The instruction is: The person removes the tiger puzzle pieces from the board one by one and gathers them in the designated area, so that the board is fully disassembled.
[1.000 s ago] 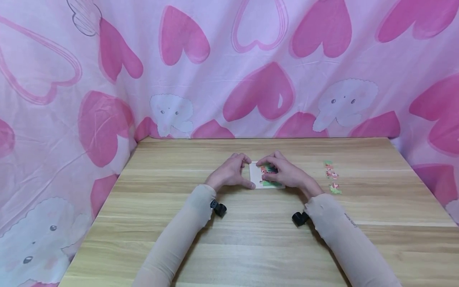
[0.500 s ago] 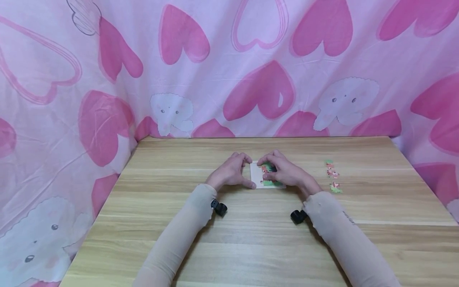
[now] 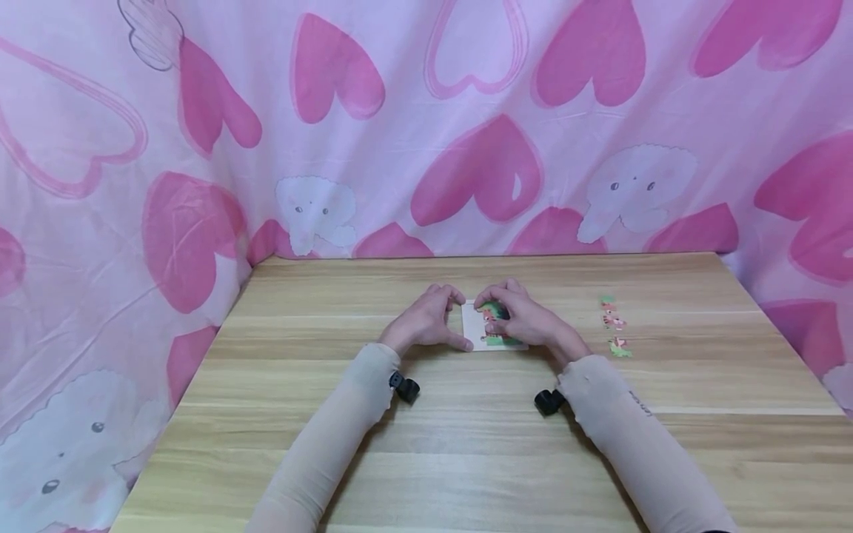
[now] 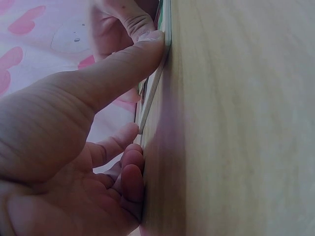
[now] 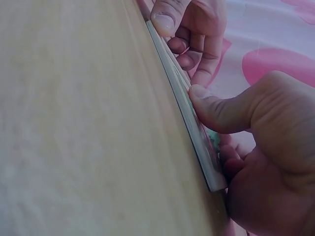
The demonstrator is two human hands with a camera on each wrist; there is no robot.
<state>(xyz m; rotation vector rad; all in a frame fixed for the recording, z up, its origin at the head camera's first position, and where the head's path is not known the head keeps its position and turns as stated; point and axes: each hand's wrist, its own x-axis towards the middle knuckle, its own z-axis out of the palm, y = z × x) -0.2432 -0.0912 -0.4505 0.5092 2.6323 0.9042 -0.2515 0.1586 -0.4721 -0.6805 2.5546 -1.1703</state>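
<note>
Still gripping the small white board by its left corners with the left hand, down on the wooden table. Also reaching over the coloured picture with bent fingers of the right hand; impossible to tell whether pinching anything. Barely changed within a second, so seemingly nothing added from the loose pieces at right.

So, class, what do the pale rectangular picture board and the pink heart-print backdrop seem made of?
Pale rectangular picture board: probably wood or stiff card, matt; its thin edge looks rigid and cream-coloured. Pink heart-print backdrop: likely fabric, perhaps with a faint sheen, since it hangs in soft folds and creases.
</note>
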